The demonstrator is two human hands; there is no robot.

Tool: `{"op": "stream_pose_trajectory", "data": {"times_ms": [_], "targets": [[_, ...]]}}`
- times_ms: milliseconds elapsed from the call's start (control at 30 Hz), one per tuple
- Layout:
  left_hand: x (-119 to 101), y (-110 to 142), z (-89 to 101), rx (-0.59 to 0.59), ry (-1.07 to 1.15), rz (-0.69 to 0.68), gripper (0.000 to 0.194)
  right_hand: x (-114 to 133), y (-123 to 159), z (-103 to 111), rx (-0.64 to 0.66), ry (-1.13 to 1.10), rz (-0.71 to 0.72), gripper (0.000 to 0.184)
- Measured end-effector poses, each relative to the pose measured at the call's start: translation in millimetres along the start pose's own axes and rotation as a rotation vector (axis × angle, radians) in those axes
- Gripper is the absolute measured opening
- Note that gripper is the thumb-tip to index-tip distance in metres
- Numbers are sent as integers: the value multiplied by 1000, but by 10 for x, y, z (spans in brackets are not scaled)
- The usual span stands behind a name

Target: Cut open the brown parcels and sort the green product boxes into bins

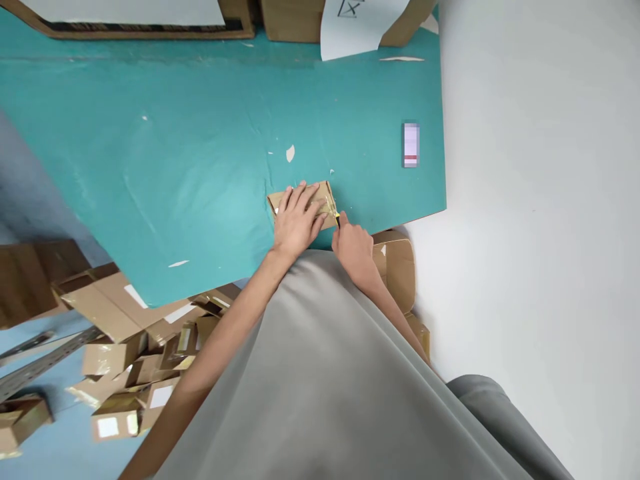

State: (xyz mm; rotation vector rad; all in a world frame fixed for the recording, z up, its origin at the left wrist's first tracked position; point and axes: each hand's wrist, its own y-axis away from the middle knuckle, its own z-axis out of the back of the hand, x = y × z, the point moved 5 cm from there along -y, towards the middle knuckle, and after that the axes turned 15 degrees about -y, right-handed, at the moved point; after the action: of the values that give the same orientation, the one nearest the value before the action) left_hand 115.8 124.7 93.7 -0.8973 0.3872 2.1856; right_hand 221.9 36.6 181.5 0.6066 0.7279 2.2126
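A small flat cardboard box (323,192) lies near the front edge of the teal table, with clear tape along its right end. My left hand (297,220) rests flat across the box, fingers spread, and covers much of its top. In my right hand (353,243) is a box cutter (338,219) with a black and yellow body, its tip at the taped right side of the box. My fingers hide most of the cutter, and its blade is too small to make out.
The teal table (200,133) carries a phone-like item (411,145), blurred out, at right. Cardboard boxes (293,20) and a white paper sheet (355,30) stand along the back. Discarded cartons (113,357) pile up on the floor at left. A white wall (540,167) borders the right.
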Motion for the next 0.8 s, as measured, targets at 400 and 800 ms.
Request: {"op": "stream_pose_trajectory", "data": {"times_ms": [400,800], "targets": [[-4,36,2,-15,-37,18,43,-70,43,-6,2,-31,18,46],[10,145,73,23,-137,94,52,-580,40,1,-106,-240,121,56]]}}
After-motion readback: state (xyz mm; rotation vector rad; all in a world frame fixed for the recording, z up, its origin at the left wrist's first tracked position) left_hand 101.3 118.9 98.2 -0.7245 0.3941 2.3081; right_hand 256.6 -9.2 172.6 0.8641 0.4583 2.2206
